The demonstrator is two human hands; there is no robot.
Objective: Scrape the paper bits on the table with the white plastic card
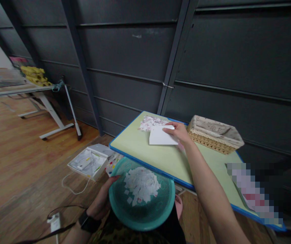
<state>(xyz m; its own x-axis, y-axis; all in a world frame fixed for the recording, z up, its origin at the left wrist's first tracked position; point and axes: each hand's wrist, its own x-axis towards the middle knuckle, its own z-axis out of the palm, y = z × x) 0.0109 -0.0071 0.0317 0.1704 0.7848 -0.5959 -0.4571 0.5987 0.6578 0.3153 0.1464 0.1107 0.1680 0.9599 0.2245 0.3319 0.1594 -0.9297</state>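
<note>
My left hand point(101, 201) grips the left rim of a teal mesh bowl point(145, 217) held low in front of me, below the table's near edge. A heap of torn paper scraps point(141, 184) fills the bowl. My right hand point(179, 132) reaches across the pale green table point(165, 157) and holds a white card point(162, 137) on edge against the tabletop. Just beyond the card lies a pile of paper scraps point(152, 122) near the table's far corner.
A woven basket point(215, 135) with a cloth lining stands at the table's back right. A blurred patch point(253, 193) covers the table's right end. On the wooden floor lie an open white box point(89, 162) with cables and a plug. A white-legged table point(21, 88) stands far left.
</note>
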